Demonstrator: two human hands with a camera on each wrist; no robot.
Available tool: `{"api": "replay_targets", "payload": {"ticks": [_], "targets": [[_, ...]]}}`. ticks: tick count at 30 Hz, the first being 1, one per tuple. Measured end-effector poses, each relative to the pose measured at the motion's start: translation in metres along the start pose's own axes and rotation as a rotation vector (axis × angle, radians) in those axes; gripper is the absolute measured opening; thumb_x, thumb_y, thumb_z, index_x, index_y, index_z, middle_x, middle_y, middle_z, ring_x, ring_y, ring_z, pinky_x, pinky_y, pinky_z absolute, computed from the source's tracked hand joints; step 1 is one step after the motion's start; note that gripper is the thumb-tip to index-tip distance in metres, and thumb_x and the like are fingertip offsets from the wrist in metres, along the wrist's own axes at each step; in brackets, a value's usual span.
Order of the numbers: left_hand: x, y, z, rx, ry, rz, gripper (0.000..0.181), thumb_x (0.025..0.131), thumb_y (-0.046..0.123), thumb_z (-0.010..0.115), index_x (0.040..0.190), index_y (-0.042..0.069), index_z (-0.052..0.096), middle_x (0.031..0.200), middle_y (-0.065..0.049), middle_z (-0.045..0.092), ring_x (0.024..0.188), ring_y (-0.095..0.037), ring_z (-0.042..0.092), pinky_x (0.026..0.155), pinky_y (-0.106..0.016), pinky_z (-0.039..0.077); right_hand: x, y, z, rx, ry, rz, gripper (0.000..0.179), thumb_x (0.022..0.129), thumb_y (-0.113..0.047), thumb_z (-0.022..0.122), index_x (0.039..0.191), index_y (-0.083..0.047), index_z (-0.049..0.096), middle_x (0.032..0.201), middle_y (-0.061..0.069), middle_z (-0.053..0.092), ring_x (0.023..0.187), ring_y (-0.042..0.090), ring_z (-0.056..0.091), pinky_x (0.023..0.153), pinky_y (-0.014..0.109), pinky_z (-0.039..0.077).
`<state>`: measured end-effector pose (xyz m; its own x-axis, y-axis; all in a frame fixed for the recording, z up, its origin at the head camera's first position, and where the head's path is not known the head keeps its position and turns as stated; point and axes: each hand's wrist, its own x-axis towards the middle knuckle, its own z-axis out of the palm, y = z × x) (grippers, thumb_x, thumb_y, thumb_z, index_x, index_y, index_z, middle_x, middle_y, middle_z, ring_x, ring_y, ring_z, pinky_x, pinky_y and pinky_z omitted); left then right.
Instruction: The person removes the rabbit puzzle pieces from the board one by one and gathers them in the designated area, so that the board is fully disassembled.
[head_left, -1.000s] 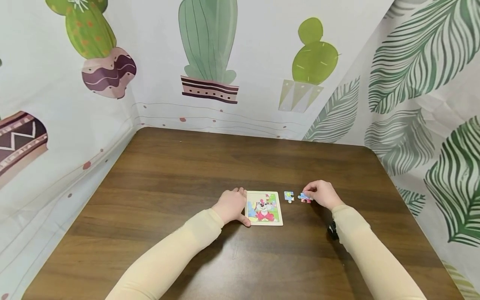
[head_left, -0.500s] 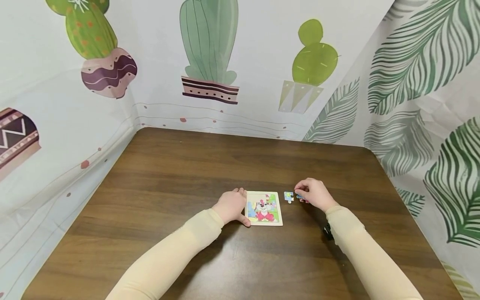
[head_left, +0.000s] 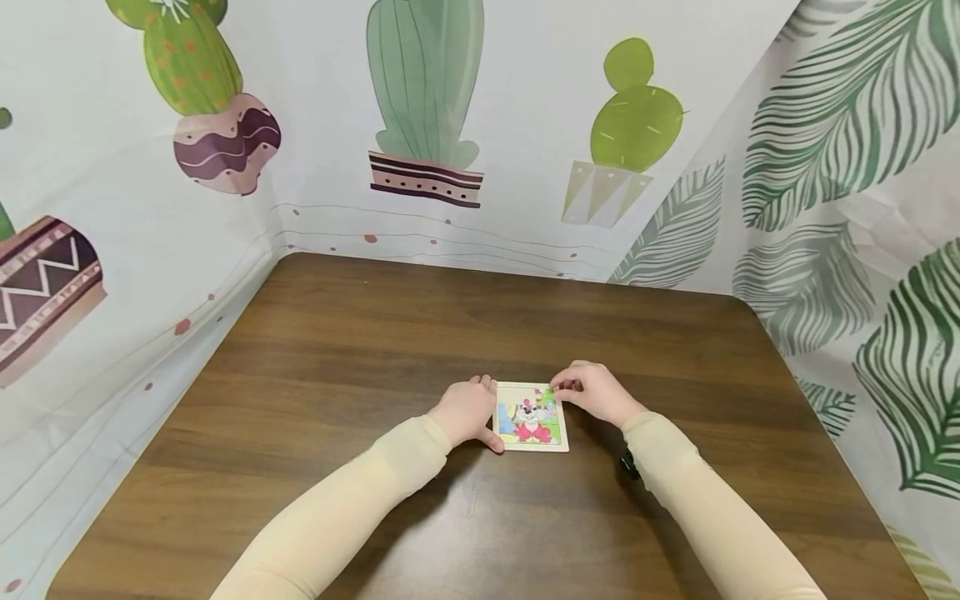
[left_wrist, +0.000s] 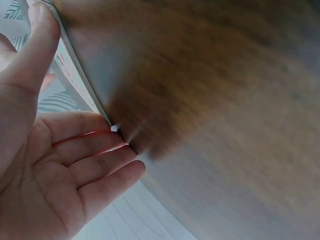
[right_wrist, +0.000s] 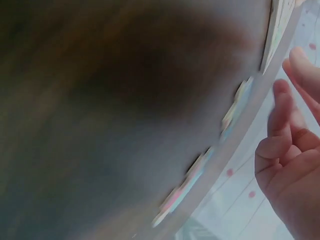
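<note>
A square jigsaw puzzle tray with a pale rim and a pink-and-white cartoon animal lies on the table. My left hand rests against its left side, thumb near the front corner and fingers at the back corner. Those fingers look mostly straight in the left wrist view. My right hand is at the tray's back right corner. In the right wrist view nothing shows between its thumb and index finger; the other fingers are loosely bent. Two loose puzzle pieces, one nearer the tray and another farther off, lie flat beneath that hand.
The brown wooden table stretches around the tray on all sides. Behind it hangs a white cloth printed with cacti and leaves. Something small and black sits at the right wrist.
From above the loose pieces, my right hand has moved left to the tray's back right corner, covering the pieces in the head view. The left hand keeps its place on the tray.
</note>
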<state>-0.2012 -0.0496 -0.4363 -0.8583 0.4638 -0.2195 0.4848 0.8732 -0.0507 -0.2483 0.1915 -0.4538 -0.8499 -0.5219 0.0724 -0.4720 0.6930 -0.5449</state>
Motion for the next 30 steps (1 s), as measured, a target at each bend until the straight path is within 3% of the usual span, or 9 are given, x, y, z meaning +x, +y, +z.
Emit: {"api": "replay_targets", "payload": {"ticks": [7, 13, 19, 30], "targets": [[-0.001, 0.001, -0.002, -0.004, 0.001, -0.001, 0.114, 0.058, 0.072, 0.07, 0.139, -0.004, 0.044, 0.141, -0.017, 0.048, 0.129, -0.027, 0.047, 0.093, -0.035, 0.049, 0.005, -0.013, 0.006, -0.021, -0.113, -0.068, 0.02, 0.083, -0.016, 0.073, 0.102, -0.013, 0.075, 0.079, -0.005, 0.057, 0.067, 0.009, 0.045, 0.058, 0.021, 0.041], [0.002, 0.001, 0.001, 0.004, -0.01, -0.001, 0.113, 0.06, 0.072, 0.069, 0.14, -0.003, 0.043, 0.141, -0.016, 0.047, 0.13, -0.026, 0.046, 0.095, -0.034, 0.048, 0.005, -0.018, 0.005, -0.06, -0.171, -0.129, 0.028, 0.082, -0.014, 0.073, 0.11, -0.013, 0.073, 0.084, 0.001, 0.056, 0.066, 0.011, 0.042, 0.057, 0.022, 0.04], [0.001, 0.0, 0.002, 0.008, -0.006, -0.003, 0.114, 0.059, 0.073, 0.069, 0.139, -0.003, 0.044, 0.141, -0.016, 0.047, 0.13, -0.026, 0.047, 0.094, -0.034, 0.049, 0.006, -0.021, 0.006, -0.08, -0.17, -0.117, 0.025, 0.081, -0.016, 0.074, 0.106, -0.018, 0.075, 0.091, 0.002, 0.053, 0.071, 0.015, 0.046, 0.06, 0.022, 0.04], [0.002, -0.001, 0.004, 0.01, 0.004, -0.001, 0.114, 0.059, 0.073, 0.07, 0.14, -0.004, 0.043, 0.141, -0.016, 0.047, 0.13, -0.026, 0.047, 0.093, -0.034, 0.049, 0.009, -0.022, 0.008, -0.083, -0.166, -0.109, 0.013, 0.081, -0.014, 0.075, 0.093, -0.018, 0.072, 0.089, 0.0, 0.054, 0.068, 0.01, 0.047, 0.064, 0.024, 0.044]]}}
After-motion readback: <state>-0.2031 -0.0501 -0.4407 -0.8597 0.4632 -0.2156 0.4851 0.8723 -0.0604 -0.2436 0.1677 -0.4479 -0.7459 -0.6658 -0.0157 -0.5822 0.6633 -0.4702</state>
